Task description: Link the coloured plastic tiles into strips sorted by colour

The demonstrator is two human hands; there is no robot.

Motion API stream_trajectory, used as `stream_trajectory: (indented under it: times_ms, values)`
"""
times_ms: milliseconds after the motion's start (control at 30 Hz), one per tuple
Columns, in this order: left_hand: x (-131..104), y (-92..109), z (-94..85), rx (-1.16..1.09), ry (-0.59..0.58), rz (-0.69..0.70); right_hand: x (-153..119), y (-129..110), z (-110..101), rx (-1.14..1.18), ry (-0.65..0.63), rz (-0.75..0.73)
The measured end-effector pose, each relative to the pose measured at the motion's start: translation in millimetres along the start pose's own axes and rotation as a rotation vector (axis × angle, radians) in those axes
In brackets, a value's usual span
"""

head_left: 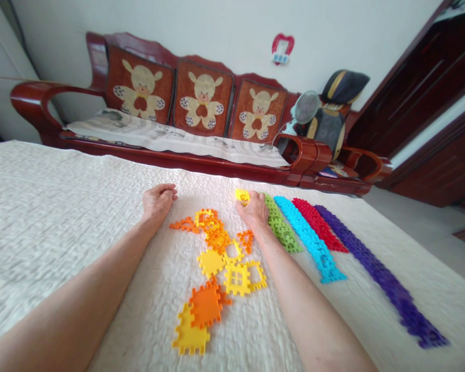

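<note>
1. The right hand [254,209] pinches a yellow interlocking piece [241,195] at the fingertips, beside the top of the green strip [282,227].
2. The left hand [157,201] is curled inward, well apart from the right; whether it holds anything, I cannot tell.
3. A light pinch along one edge should suit a small, notched piece, leaving its other teeth exposed.
4. Keeping the right forearm [302,305] lifted would likely avoid dragging the orange triangular piece [246,239] just beside it; the orange square panel [207,306] overlaps a yellow panel [189,336], so separate lifting seems wise.
5. Blue [310,236], red [321,226] and purple [380,271] strips lie rightward on a white textured cover [81,217].
6. Beyond stand a wooden sofa [34,98] with bear-patterned cushions [203,98] and a small fan [307,107].
</note>
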State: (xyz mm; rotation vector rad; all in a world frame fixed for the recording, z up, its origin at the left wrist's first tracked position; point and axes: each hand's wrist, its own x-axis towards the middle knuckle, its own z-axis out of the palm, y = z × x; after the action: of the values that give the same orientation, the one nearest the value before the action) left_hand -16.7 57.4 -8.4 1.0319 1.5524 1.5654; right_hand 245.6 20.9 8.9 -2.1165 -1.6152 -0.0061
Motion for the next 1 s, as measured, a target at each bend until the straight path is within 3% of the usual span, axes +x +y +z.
stream_trajectory:
  times_ms: [433,567,633,733,867,1000]
  values:
    - [0,0,0.2,-0.017,-0.005,0.008,0,-2,-4,-0.005,0.028,0.013]
    - [2,-4,0.0,-0.014,-0.013,0.022,-2,-6,-11,0.051,0.087,-0.14]
    - [3,-4,-0.5,-0.023,-0.012,0.026,-5,-12,-10,0.123,0.047,-0.308]
    - [3,-3,-1.2,-0.061,0.009,0.019,-11,-24,0,0.246,-0.115,-0.507]
    - [1,2,-1.4,-0.089,0.034,-0.009,-23,-39,13,0.273,-0.224,-0.516]
    - [-1,5,-0.7,-0.086,0.037,-0.028,-34,-48,7,0.166,-0.267,-0.498]
